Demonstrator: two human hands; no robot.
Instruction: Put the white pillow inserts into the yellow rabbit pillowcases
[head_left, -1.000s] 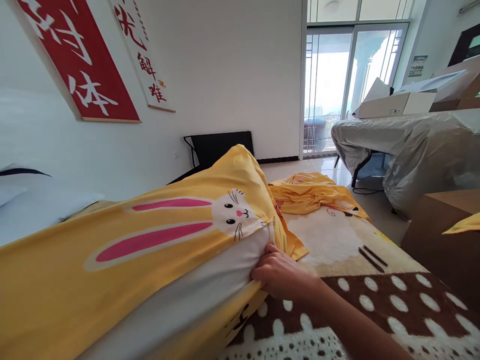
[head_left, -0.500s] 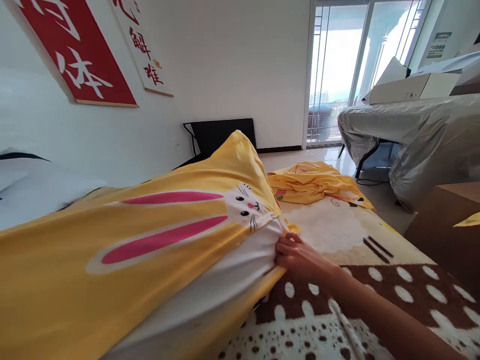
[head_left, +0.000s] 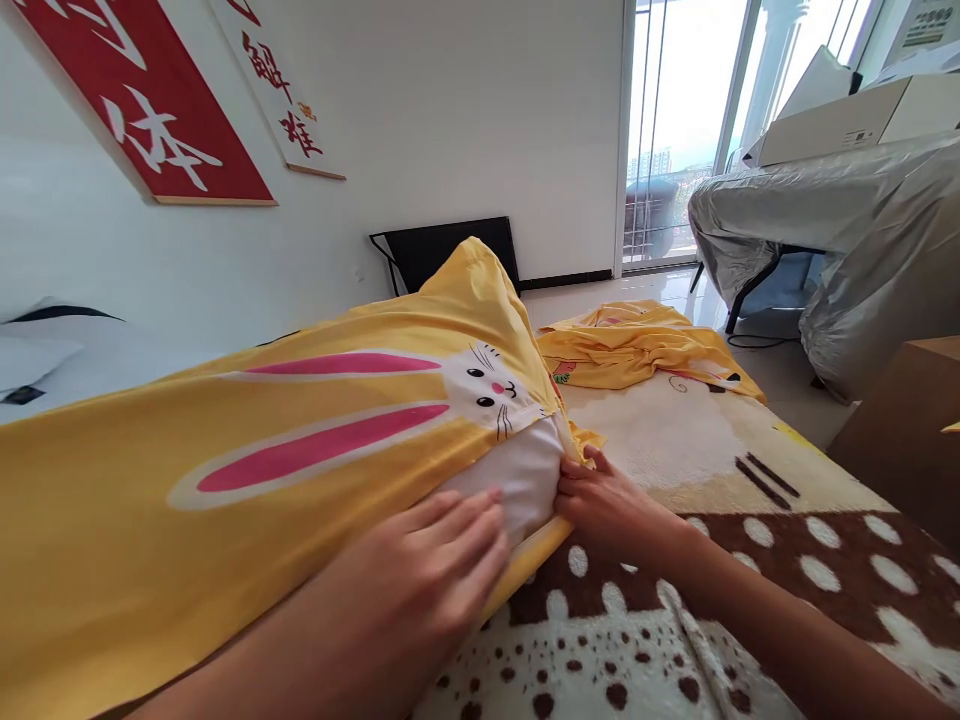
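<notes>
Left hand (head_left: pixel 439 565) newly in view, over white insert (head_left: pixel 531 470): opening now worked two-handed. Left grip blurred, cannot tell. Right hand (head_left: pixel 611 505) pinches insert's edge. Yellow rabbit-print cover (head_left: pixel 300 512) across polka-dot blanket's (head_left: pixel 780 570) left side.

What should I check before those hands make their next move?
1. Right hand gripping the fabric edge: ok; which layer it pinches, cannot tell.
2. Left hand gripping: cannot tell; it is blurred over the white inner fabric.
3. White inner fabric hidden by the yellow rabbit-print cover: not ok, it shows in the gap.
4. Cover lying flat: not ok, its far corner peaks upward.
5. Bunched yellow cloth clear of both hands: ok.
</notes>
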